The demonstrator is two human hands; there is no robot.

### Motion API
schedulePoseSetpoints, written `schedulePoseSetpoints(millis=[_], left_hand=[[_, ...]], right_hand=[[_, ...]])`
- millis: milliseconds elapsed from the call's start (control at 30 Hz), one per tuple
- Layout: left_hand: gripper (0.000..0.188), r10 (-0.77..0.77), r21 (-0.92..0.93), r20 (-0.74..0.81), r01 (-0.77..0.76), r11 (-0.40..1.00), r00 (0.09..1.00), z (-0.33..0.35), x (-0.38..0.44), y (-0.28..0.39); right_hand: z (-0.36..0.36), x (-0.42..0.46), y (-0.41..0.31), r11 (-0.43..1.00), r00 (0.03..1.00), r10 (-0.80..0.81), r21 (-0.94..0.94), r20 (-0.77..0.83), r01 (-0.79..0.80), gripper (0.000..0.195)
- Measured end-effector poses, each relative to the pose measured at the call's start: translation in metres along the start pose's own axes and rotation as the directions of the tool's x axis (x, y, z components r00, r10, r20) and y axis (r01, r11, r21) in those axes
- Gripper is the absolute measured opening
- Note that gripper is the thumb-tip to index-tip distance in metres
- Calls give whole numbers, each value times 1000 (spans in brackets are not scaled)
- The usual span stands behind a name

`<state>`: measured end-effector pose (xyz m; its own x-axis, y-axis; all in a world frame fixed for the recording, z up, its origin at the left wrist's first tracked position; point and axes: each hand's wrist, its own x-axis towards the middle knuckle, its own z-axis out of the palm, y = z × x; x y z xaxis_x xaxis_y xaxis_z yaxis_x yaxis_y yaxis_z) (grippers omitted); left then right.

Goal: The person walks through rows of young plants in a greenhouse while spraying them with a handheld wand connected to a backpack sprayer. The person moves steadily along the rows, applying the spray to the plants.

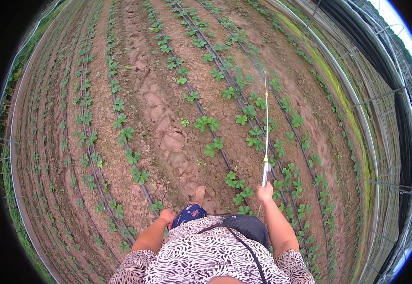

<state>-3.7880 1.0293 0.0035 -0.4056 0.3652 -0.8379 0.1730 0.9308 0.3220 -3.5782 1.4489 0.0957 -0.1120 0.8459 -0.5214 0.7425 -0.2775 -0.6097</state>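
My right hand (pixel 265 191) is closed around the grip of a spray wand (pixel 265 172). The wand's thin metal lance (pixel 266 124) points away from me over the planted rows. Faint mist shows about its nozzle (pixel 265 72), above the young strawberry-like plants there. My left hand (pixel 168 215) hangs low beside the patterned blue shorts (pixel 190 213). Its fingers look curled, but their inner side is hidden, so I cannot tell whether they hold something. Leafy plants (pixel 206 123) grow along a black drip line (pixel 191 88) ahead of my body.
A muddy furrow (pixel 161 110) with footprints runs ahead, and one bare foot (pixel 199 194) is on it. More drip lines (pixel 85 88) and plant rows lie on both sides. A black waist bag (pixel 250 227) hangs at my front. Metal tunnel framing (pixel 410 117) bounds the right side.
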Motion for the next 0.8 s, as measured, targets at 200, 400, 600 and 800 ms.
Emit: schedulePoseSetpoints(millis=[200,400,600,800], left_hand=[[35,1,-28,-26,-2,1000,1000,-12,19,-18],[33,-53,-53,7,54,997,999,-39,12,2],[32,-25,-74,-40,22,997,999,-49,22,5],[36,-4,-91,-27,2,996,1000,-63,33,4]], right_hand=[[-26,-18,-33,942,920,213,182,328,-282,15],[-54,-68,10,947,806,279,-11,522,-321,13],[-10,-55,0,952,875,88,-298,475,66,25],[46,-18,-39,889,948,-130,-390,291,242,19]])
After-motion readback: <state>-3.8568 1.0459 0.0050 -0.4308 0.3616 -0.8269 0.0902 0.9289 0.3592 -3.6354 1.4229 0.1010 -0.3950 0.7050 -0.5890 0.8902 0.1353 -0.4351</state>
